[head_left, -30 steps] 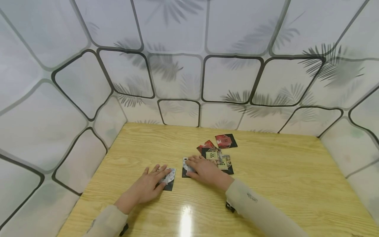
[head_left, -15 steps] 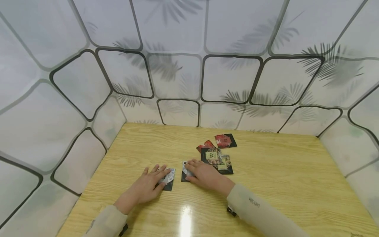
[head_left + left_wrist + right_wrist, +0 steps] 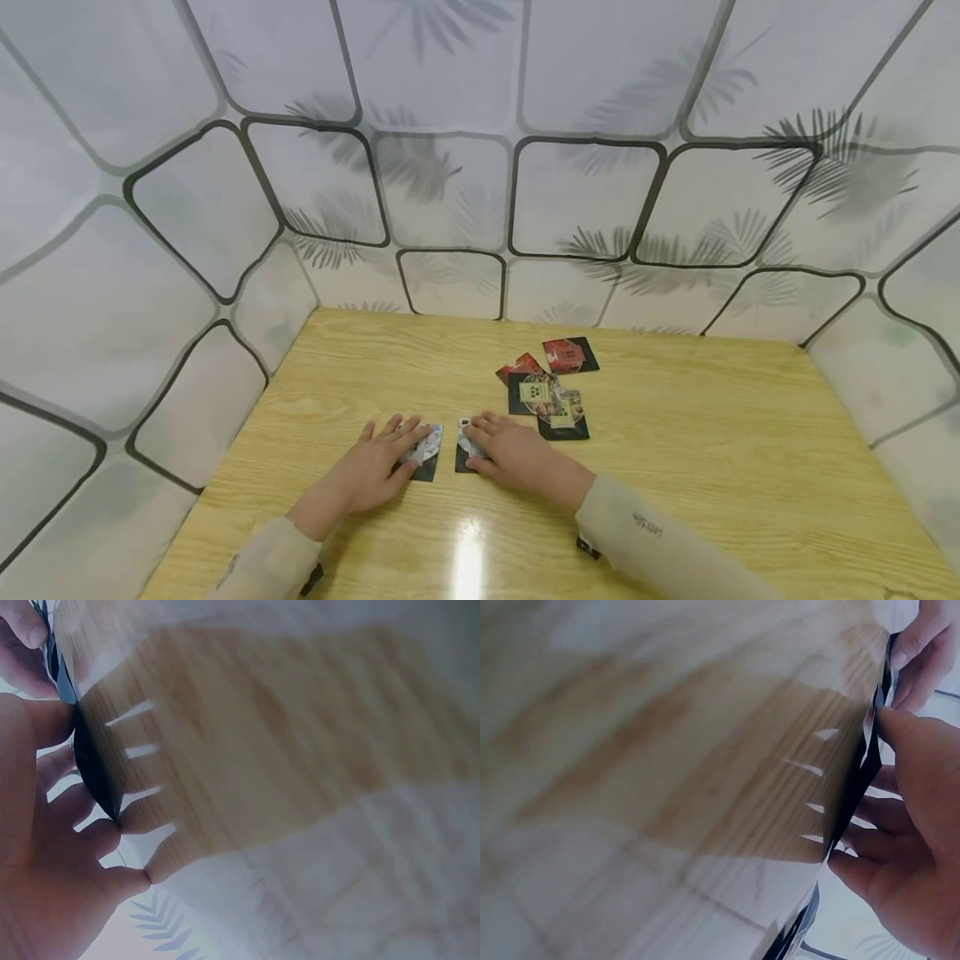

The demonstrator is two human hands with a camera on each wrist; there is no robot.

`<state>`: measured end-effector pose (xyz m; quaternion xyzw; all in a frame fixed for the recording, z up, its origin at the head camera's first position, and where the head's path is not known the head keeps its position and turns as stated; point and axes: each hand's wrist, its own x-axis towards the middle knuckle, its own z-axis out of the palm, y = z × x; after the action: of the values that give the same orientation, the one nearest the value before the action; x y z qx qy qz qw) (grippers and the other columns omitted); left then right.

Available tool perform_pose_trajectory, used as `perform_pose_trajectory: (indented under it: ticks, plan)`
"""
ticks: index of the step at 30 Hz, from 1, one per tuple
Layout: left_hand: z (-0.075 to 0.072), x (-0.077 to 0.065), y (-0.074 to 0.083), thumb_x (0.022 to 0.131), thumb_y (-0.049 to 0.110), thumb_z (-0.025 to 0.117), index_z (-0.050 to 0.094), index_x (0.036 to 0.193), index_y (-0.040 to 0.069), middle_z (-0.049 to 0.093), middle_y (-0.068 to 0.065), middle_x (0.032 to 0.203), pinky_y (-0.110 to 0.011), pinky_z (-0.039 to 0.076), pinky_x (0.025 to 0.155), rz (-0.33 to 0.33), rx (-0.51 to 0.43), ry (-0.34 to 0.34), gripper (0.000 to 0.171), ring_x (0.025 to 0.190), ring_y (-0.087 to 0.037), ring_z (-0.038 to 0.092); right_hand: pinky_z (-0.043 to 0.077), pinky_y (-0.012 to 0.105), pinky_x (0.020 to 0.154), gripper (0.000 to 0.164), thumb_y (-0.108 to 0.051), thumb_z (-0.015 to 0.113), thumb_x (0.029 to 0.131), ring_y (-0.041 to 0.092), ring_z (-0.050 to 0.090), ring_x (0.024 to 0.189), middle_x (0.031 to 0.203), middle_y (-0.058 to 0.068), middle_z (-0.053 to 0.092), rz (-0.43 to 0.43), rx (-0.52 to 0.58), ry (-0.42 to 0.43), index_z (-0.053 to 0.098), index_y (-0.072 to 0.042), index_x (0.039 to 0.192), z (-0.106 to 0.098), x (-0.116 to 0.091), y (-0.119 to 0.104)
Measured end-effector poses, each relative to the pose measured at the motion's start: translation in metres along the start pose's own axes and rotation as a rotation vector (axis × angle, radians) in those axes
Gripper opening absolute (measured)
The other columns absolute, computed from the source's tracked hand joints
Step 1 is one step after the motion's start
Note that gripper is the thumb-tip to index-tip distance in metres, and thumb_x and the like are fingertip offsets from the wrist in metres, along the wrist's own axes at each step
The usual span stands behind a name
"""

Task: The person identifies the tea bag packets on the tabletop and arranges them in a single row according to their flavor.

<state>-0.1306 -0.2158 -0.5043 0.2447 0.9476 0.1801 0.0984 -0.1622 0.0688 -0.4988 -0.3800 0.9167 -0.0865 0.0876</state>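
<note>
My left hand [image 3: 367,472] rests on a small flat packet, its fingers spread over the top. This left packet [image 3: 431,454] is black with a grey-white print, partly covered by the fingers. In the left wrist view the thumb and fingertips touch the dark packet [image 3: 96,772] against the table. Just to the right, my right hand [image 3: 521,454] lies with its fingers extended over a similar black and grey packet [image 3: 464,457]. A narrow strip of table separates the two packets. The right wrist view has the right hand's fingertips on its dark packet [image 3: 853,787].
Behind the right hand, several packets overlap: a black one with a yellow label [image 3: 531,394], another yellow-labelled one [image 3: 564,425] and a red one [image 3: 517,367]. A separate red and black packet [image 3: 570,356] lies farther back. Patterned walls [image 3: 450,192] border the wooden table [image 3: 697,433].
My right hand has slid its packet toward me and slightly left, away from the overlapping packets, so it lies level with the left one. The left hand stays in place.
</note>
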Motion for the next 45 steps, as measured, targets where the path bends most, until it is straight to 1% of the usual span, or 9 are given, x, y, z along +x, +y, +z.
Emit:
perform_pose_trajectory:
  ticks: [6,14,19,23,28,37,42,45]
  plan:
    - [-0.002,0.0,0.001,0.112,0.032,0.051,0.04,0.164,0.019,0.034,-0.014,0.171,-0.078,0.018,0.123,0.007,-0.003,0.003,0.055,0.158,-0.046,0.029,0.044,0.045,0.122,0.061,-0.048,0.05,0.111,0.031,0.045,0.153,0.162,0.011,0.05,0.001,-0.075,0.018,0.049,-0.011,0.159,0.004,-0.003,-0.006]
    - [-0.003,-0.001,0.002,0.112,0.033,0.051,0.04,0.164,0.02,0.034,-0.014,0.171,-0.077,0.018,0.123,-0.004,-0.006,0.002,0.055,0.158,-0.046,0.03,0.046,0.046,0.12,0.058,-0.047,0.051,0.11,0.031,0.051,0.149,0.159,0.012,0.054,-0.032,-0.117,0.045,0.053,-0.01,0.156,0.006,-0.006,-0.011]
    - [-0.003,-0.001,0.002,0.112,0.032,0.051,0.041,0.164,0.02,0.035,-0.014,0.171,-0.077,0.018,0.123,-0.003,-0.006,0.005,0.055,0.158,-0.046,0.03,0.047,0.045,0.12,0.058,-0.047,0.051,0.11,0.031,0.051,0.148,0.158,0.012,0.055,-0.032,-0.128,0.06,0.054,-0.01,0.155,0.007,-0.006,-0.012]
    - [-0.003,-0.001,0.002,0.111,0.031,0.052,0.042,0.164,0.019,0.036,-0.015,0.17,-0.078,0.018,0.123,-0.001,-0.006,0.01,0.054,0.157,-0.047,0.031,0.046,0.045,0.12,0.059,-0.048,0.05,0.111,0.031,0.051,0.149,0.158,0.013,0.054,-0.02,-0.127,0.05,0.053,-0.01,0.156,0.007,-0.006,-0.014]
    - [-0.003,-0.002,0.002,0.111,0.031,0.052,0.042,0.163,0.018,0.036,-0.016,0.17,-0.078,0.018,0.122,0.006,-0.009,0.014,0.054,0.157,-0.048,0.031,0.047,0.044,0.12,0.058,-0.047,0.051,0.11,0.031,0.051,0.148,0.158,0.013,0.054,-0.003,-0.132,0.044,0.053,-0.01,0.156,0.007,-0.007,-0.017]
    - [-0.003,-0.002,0.003,0.112,0.03,0.051,0.044,0.163,0.017,0.037,-0.017,0.169,-0.079,0.019,0.121,0.017,-0.006,0.02,0.053,0.156,-0.049,0.033,0.047,0.042,0.12,0.057,-0.045,0.053,0.11,0.031,0.053,0.147,0.157,0.014,0.056,-0.002,-0.157,0.051,0.055,-0.009,0.154,0.005,-0.007,-0.02]
    - [-0.003,-0.001,0.003,0.111,0.031,0.052,0.043,0.163,0.019,0.036,-0.015,0.17,-0.078,0.019,0.122,0.007,-0.002,0.014,0.054,0.157,-0.047,0.032,0.047,0.041,0.119,0.057,-0.046,0.053,0.11,0.03,0.054,0.146,0.156,0.013,0.057,-0.007,-0.169,0.056,0.056,-0.009,0.154,0.004,-0.007,-0.02]
    - [-0.002,-0.001,0.003,0.111,0.032,0.052,0.042,0.164,0.02,0.035,-0.014,0.17,-0.077,0.019,0.123,-0.001,0.001,0.009,0.054,0.157,-0.046,0.031,0.046,0.043,0.12,0.058,-0.046,0.052,0.11,0.03,0.053,0.147,0.157,0.013,0.056,-0.005,-0.159,0.048,0.054,-0.01,0.155,0.002,-0.008,-0.021]
